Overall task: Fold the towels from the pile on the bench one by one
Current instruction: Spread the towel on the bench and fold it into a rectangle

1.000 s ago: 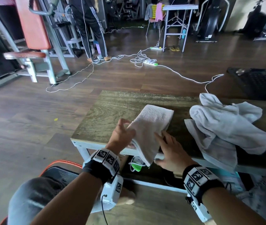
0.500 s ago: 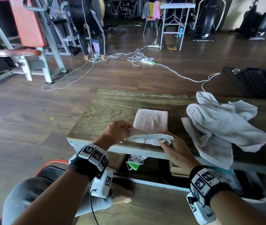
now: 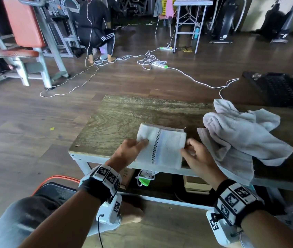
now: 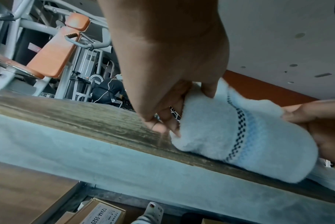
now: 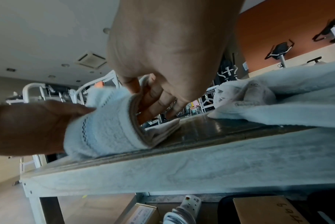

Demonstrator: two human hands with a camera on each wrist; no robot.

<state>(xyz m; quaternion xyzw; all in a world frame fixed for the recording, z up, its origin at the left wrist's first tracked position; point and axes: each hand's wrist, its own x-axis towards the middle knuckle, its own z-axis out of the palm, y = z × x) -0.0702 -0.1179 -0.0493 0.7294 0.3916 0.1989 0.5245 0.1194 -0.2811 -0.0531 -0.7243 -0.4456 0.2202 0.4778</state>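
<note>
A white folded towel (image 3: 161, 145) with a checkered stripe on top lies at the near edge of the wooden bench (image 3: 124, 119). My left hand (image 3: 135, 149) pinches its left edge, thumb on top and fingers underneath (image 4: 163, 127). At the towel's right edge my right hand (image 3: 194, 153) holds on, its fingers (image 5: 155, 104) tucked into the open fold of the towel (image 5: 109, 128). The pile of loose white towels (image 3: 240, 136) sits just right of my right hand and hangs over the front edge of the bench.
Cardboard boxes (image 5: 266, 210) and a power strip (image 3: 145, 178) lie under the bench. White cables and power strips (image 3: 160, 65) trail over the floor beyond. A gym machine (image 3: 26, 42) stands far left, a crouching person (image 3: 95, 31) behind, a black crate (image 3: 274, 88) at right.
Both hands folded the towel's near half up and over onto the far half, so the striped side now faces up. The person in the background has crouched down.
</note>
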